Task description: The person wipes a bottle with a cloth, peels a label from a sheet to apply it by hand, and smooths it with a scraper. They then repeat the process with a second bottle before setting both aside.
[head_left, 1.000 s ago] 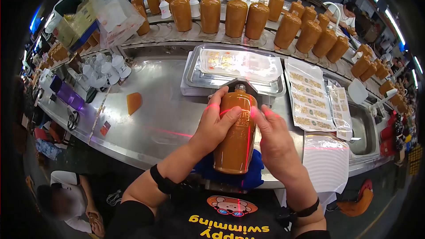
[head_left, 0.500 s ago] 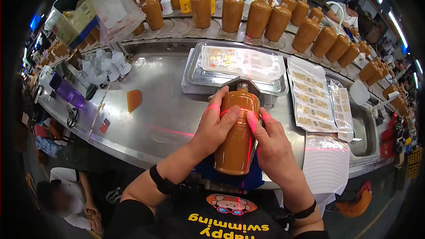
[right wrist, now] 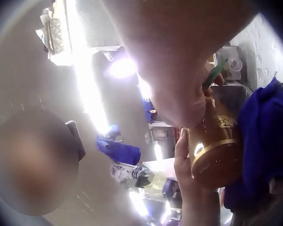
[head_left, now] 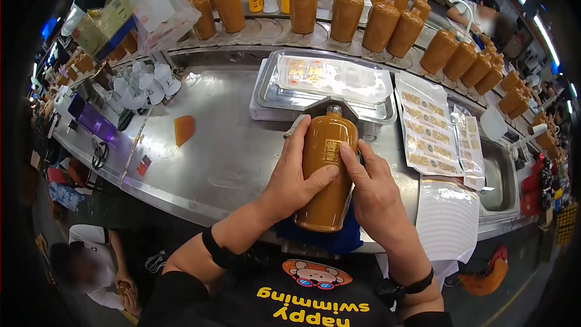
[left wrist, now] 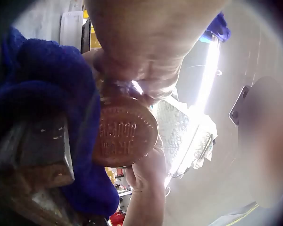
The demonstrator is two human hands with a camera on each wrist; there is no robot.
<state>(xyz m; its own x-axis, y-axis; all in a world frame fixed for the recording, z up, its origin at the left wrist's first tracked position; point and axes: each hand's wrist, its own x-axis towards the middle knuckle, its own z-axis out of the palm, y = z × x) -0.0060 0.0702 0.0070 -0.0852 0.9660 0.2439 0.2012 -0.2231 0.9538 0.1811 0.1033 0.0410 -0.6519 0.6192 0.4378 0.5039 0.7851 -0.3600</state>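
Observation:
A glossy brown bottle (head_left: 327,166) lies with its clear neck pointing away from the body, base resting over blue cloth (head_left: 321,239). Gold lettering (head_left: 333,151) shows on its upper face. My left hand (head_left: 290,175) grips the bottle's left side, thumb across the front below the lettering; something whitish shows by its fingertips. On the other side my right hand (head_left: 376,188) holds the bottle, thumb pressed at the lettering's right edge. A thin green piece (right wrist: 214,76) shows beside the right fingers. The embossed bottle base (left wrist: 127,134) faces the left wrist camera.
A dark angled holder (head_left: 333,105) surrounds the neck end. Behind it stands a metal tray (head_left: 266,100) with label sheets. More label sheets (head_left: 426,127) lie to the right, near a sink (head_left: 499,172). Brown bottles (head_left: 302,9) line a curved conveyor. An orange block (head_left: 184,129) sits left.
My left thumb has slid down from the lettering, and the right thumb now sits at its edge. The red light lines have gone. Bottles on the conveyor have shifted, and yellow caps have appeared.

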